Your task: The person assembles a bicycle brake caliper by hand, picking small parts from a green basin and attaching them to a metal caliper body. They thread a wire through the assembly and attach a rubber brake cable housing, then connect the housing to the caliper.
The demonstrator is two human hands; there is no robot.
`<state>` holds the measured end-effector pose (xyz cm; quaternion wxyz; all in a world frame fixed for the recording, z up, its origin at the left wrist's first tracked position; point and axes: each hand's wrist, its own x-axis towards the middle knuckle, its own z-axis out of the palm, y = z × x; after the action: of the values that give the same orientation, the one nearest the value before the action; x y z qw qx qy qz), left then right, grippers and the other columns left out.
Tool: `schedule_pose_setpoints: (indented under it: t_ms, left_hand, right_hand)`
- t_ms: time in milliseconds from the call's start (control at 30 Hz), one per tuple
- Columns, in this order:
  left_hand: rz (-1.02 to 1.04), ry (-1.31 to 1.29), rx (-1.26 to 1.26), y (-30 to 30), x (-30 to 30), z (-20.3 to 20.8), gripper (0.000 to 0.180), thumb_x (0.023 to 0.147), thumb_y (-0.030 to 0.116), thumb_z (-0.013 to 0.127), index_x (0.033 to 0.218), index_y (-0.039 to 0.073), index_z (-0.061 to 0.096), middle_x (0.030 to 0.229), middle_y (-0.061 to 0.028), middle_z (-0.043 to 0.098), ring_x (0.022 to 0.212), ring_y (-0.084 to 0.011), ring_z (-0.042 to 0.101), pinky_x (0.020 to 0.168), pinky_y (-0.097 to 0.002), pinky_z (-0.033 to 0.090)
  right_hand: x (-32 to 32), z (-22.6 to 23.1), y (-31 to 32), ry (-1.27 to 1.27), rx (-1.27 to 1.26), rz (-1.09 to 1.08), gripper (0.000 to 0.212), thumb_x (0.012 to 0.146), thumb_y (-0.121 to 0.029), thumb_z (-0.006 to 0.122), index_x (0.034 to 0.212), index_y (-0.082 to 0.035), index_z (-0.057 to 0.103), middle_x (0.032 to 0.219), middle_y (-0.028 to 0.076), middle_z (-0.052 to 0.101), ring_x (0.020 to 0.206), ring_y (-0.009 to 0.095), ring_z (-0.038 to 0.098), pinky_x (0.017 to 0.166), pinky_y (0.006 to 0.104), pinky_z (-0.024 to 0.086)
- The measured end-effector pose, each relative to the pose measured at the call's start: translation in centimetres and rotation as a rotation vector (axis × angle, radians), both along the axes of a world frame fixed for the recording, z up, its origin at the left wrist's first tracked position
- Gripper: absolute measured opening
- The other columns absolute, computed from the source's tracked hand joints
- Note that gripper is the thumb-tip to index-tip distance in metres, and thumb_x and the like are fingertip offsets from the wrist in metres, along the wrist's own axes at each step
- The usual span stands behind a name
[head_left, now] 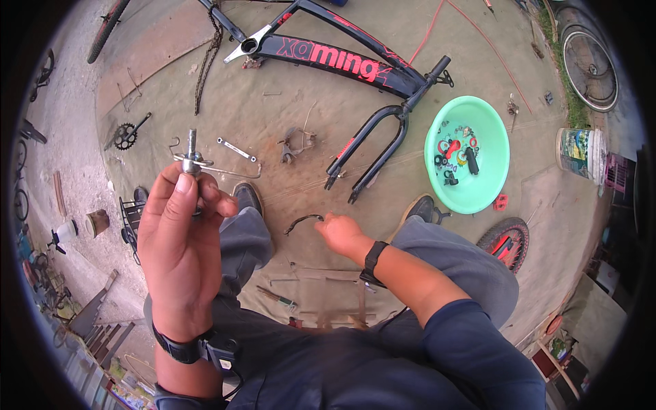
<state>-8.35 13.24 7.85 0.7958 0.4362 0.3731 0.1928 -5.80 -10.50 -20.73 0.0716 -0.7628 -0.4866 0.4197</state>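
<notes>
My left hand [179,253] is raised, thumb and fingers pinching an upright threaded bolt [191,142] with a nut and a bent wire spring [236,173] around it. The spring's arms stick out to both sides. Lower down, between my knees, my right hand [340,234] is closed on one end of a curved dark metal arm [299,221], whose other end points left. Its fingertips are partly hidden. Ahead of my hands lies a black bicycle frame [335,58] with red lettering and a fork [372,147].
A mint-green basin [502,154] holding small parts stands at the right. Nearby on the ground are a wrench [236,149], a metal bracket [296,145], a crankset [126,136] and a chain [207,65]. A small red-hubbed wheel [504,246] lies beyond my right knee.
</notes>
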Motion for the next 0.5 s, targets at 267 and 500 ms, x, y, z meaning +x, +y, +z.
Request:
schedule_pose_setpoints:
  t_ms: [267,500]
  left_hand:
    - [-0.033,-0.11,0.027,0.2,0.2,0.5,0.024,0.102,0.018,0.058,0.118,-0.001,0.058,0.096,-0.0066,0.062,0.082,-0.016,0.062,0.082,-0.0319,0.052]
    - [-0.085,-0.158,0.038,-0.5,1.4,1.0,0.022,0.101,0.019,0.06,0.115,0.002,0.06,0.096,-0.0056,0.063,0.084,-0.0162,0.064,0.083,-0.0323,0.051]
  right_hand:
    - [6.7,10.0,2.2,0.125,0.196,-0.328,0.024,0.084,-0.017,0.059,0.106,-0.012,0.065,0.095,0.015,0.067,0.086,0.035,0.068,0.077,0.0453,0.054]
    - [15.3,23.5,-2.6,0.874,0.192,-0.948,0.045,0.091,-0.009,0.056,0.134,0.003,0.049,0.105,0.01,0.061,0.082,0.018,0.069,0.069,0.0276,0.057]
